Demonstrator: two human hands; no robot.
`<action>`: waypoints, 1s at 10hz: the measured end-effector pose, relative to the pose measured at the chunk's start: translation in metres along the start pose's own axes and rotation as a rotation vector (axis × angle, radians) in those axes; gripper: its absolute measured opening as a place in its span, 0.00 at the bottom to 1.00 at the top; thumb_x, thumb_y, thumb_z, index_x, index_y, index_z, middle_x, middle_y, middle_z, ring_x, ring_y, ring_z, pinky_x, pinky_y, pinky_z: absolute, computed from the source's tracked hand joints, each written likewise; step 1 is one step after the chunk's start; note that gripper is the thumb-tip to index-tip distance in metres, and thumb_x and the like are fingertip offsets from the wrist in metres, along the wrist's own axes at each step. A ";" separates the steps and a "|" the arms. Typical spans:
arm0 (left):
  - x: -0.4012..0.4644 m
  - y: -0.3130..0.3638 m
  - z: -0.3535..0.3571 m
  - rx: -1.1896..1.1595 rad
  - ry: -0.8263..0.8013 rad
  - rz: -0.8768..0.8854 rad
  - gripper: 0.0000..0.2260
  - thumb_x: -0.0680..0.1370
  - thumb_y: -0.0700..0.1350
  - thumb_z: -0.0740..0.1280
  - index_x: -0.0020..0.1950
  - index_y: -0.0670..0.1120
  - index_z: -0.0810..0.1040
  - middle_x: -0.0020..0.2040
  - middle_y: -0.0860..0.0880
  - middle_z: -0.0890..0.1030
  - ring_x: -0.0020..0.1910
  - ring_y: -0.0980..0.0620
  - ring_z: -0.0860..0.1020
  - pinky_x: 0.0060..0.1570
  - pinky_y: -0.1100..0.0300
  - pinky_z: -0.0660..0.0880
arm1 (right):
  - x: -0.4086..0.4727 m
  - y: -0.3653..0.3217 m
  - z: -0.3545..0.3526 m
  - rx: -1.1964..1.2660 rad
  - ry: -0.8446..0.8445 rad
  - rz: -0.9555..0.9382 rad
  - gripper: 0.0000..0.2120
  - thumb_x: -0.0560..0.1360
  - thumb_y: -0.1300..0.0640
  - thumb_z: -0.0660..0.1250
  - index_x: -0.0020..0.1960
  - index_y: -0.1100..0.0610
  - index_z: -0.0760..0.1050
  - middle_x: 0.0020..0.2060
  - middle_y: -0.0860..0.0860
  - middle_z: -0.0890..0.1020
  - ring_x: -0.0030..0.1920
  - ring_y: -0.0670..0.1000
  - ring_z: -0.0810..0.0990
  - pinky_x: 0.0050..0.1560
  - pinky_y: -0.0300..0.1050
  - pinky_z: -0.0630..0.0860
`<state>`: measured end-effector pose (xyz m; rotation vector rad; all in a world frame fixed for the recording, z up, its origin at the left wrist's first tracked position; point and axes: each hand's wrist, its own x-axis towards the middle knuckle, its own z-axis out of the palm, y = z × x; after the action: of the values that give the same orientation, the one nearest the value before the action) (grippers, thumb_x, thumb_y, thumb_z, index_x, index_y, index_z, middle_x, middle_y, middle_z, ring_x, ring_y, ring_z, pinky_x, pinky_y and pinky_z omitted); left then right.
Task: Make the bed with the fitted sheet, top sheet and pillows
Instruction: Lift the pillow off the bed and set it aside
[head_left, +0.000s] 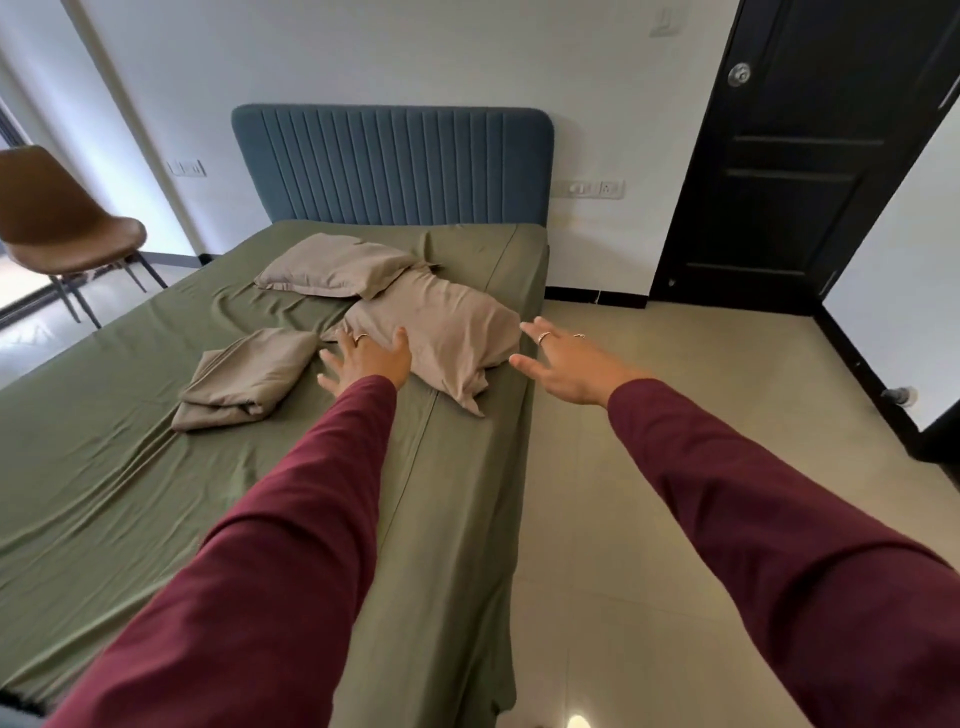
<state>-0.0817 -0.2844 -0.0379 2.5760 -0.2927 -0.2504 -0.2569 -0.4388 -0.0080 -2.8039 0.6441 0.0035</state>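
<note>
Your left hand (363, 358) lies in front of the near pillow (447, 332), so you cannot tell whether its fingers touch the fabric or only hover. The far pillow (332, 267) overlaps the near one and hides where their corners meet. The bed (156, 467) runs off the left and bottom edges, so its foot and far side are cut off. Your sleeves (291, 519) cover part of the sheet (104, 493) beneath them. The chair (62, 223) is cut by the left edge. The door (789, 156) is cut at the top and right. A small object on the floor by the right wall (898, 396) is too small to identify.
</note>
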 end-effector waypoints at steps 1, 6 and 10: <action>0.037 0.024 0.018 -0.159 -0.052 -0.112 0.33 0.79 0.62 0.52 0.77 0.42 0.56 0.78 0.47 0.50 0.76 0.40 0.49 0.74 0.44 0.47 | 0.040 0.016 -0.008 -0.036 0.024 -0.083 0.31 0.80 0.40 0.52 0.78 0.52 0.51 0.77 0.50 0.54 0.76 0.53 0.58 0.73 0.50 0.56; 0.224 0.105 0.037 -0.898 -0.069 -0.418 0.23 0.80 0.60 0.45 0.75 0.57 0.54 0.75 0.51 0.62 0.73 0.47 0.64 0.26 0.67 0.64 | 0.302 0.094 -0.061 0.208 0.050 -0.072 0.30 0.80 0.42 0.56 0.78 0.54 0.54 0.75 0.55 0.62 0.73 0.55 0.63 0.71 0.49 0.59; 0.455 0.084 0.135 -0.719 -0.090 -0.603 0.25 0.81 0.54 0.57 0.74 0.41 0.63 0.73 0.43 0.65 0.71 0.41 0.66 0.65 0.49 0.66 | 0.590 0.128 0.036 0.201 -0.185 -0.158 0.33 0.79 0.39 0.56 0.77 0.55 0.55 0.76 0.54 0.60 0.74 0.54 0.61 0.73 0.53 0.57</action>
<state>0.3098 -0.5366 -0.1616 1.8702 0.4793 -0.5685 0.2225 -0.7932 -0.1112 -2.6128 0.3568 0.1571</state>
